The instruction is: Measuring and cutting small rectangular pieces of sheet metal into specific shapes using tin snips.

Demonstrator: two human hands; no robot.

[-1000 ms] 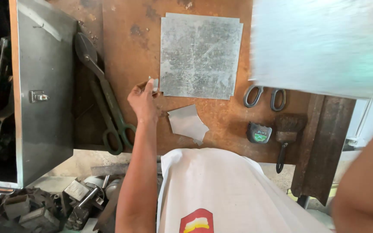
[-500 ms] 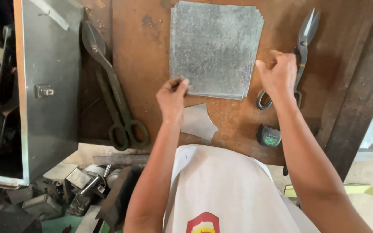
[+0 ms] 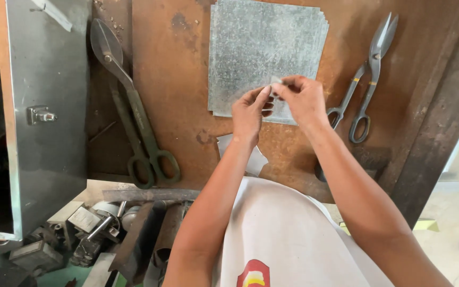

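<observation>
Nearest, lying half hidden under the left forearm at the bench's front edge: an offcut of sheet metal. Just past it, meeting over the near edge of the stack of galvanized sheets: left hand and right hand, both pinching narrow on a small metal piece. Lying left, green-handled tin snips; right, grey snips, well apart. Showing bare rusty benchtop between.

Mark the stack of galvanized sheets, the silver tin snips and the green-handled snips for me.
Galvanized sheet stack (image 3: 261, 48), head view, bare upper middle of top sheet.
Silver tin snips (image 3: 370, 69), head view, near the pivot.
Green-handled snips (image 3: 134, 109), head view, on the shank.
</observation>
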